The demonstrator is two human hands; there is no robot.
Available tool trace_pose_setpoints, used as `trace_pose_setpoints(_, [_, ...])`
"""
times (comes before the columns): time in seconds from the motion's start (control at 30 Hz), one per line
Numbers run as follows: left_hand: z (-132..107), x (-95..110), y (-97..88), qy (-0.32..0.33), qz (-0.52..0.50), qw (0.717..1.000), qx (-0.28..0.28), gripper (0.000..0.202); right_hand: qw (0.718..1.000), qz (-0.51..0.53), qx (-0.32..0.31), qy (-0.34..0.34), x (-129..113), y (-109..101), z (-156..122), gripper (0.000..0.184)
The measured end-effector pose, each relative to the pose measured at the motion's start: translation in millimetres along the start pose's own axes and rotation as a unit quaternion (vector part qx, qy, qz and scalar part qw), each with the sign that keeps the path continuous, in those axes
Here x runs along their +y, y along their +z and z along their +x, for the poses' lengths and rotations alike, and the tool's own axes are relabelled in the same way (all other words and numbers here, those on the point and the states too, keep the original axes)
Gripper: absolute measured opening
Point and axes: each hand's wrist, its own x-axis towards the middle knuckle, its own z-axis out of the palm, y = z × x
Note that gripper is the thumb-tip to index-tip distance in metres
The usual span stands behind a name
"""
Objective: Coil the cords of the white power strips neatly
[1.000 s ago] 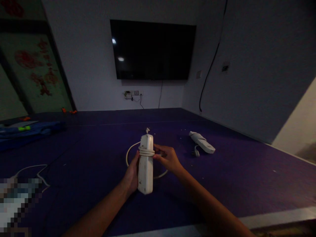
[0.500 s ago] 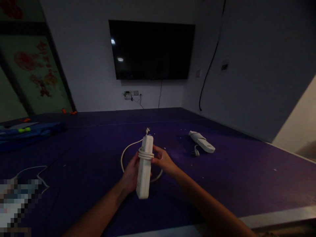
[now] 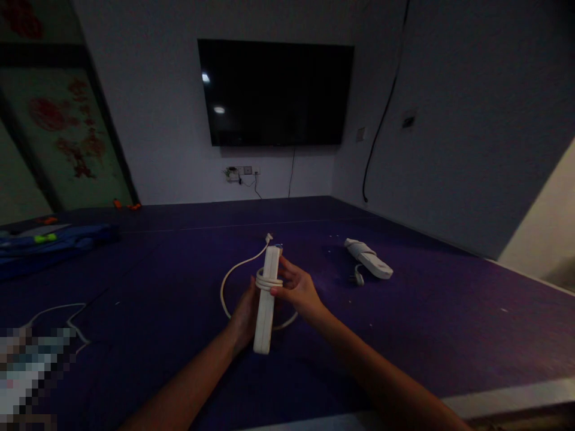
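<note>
A white power strip (image 3: 265, 326) is held tilted up between both hands, its narrow side facing me. Several turns of its white cord (image 3: 266, 280) wrap round its middle. My left hand (image 3: 245, 317) grips the strip from the left, fingers partly hidden behind it. My right hand (image 3: 300, 290) is closed on the wrapped cord, thumb pressed on the front of the coils. The loose cord loops out to the left and behind the strip, ending in a plug (image 3: 269, 237) on the purple surface (image 3: 179, 269).
Another white power strip (image 3: 371, 261), wound with its cord, lies to the right with its plug (image 3: 358, 276) beside it. Blue cloth (image 3: 67, 242) lies at the left. A thin white cable (image 3: 58, 306) runs near a blurred patch. A television (image 3: 278, 93) hangs on the wall.
The power strip has turned so that its narrow side faces me more squarely, and its lower end has risen slightly. My right thumb has moved across onto the front of the coils.
</note>
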Motion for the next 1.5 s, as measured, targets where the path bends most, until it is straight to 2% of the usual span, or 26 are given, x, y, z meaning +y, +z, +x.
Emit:
trace_pose_setpoints(0.13, [-5.9,1.2,1.8,0.115,0.059,0.991,0.017,0.055,0.998,-0.036,0.036,-0.034,-1.5,1.9,-1.0,0.1])
trace_pose_setpoints(0.27, [-12.9,-1.7,2.1,0.187,0.128,0.974,-0.013,0.061,0.996,-0.055,0.043,-0.051,-2.8,5.5,-4.1,0.101])
trace_pose_setpoints(0.37, [-16.0,-3.4,2.1,0.186,0.147,0.971,-0.036,0.065,0.994,-0.086,0.04,-0.045,-2.3,7.6,-6.5,0.102])
trace_pose_setpoints(0.53, [-17.1,-2.9,3.3,0.164,0.126,0.978,-0.035,0.075,0.989,-0.134,0.013,-0.059,1.0,4.7,-6.8,0.094])
trace_pose_setpoints(0.73, [-16.2,-4.3,4.2,0.137,0.109,0.985,0.006,0.06,0.987,-0.151,0.013,-0.052,2.6,3.5,-7.7,0.09])
trace_pose_setpoints(0.97, [-12.2,-5.2,1.9,0.149,0.105,0.983,0.037,0.049,0.995,-0.096,0.019,-0.004,-6.2,11.6,-8.3,0.093])
trace_pose_setpoints(1.1, [-7.1,-1.4,-2.2,0.165,0.112,0.976,0.087,0.046,0.992,-0.112,0.024,0.055,-10.0,1.6,-2.8,0.085])
trace_pose_setpoints(1.23, [-2.8,0.2,-6.9,0.157,0.113,0.973,0.124,0.048,0.99,-0.083,-0.027,0.115,-12.8,-11.3,1.2,0.073])
trace_pose_setpoints(1.33, [-3.1,0.8,-6.6,0.144,0.114,0.975,0.123,0.049,0.991,-0.037,-0.054,0.12,-16.1,-15.5,1.8,0.075])
trace_pose_setpoints(1.5, [-6.8,3.1,0.3,0.151,0.099,0.978,0.104,0.045,0.988,-0.044,-0.062,0.134,-24.0,-15.8,1.5,0.074])
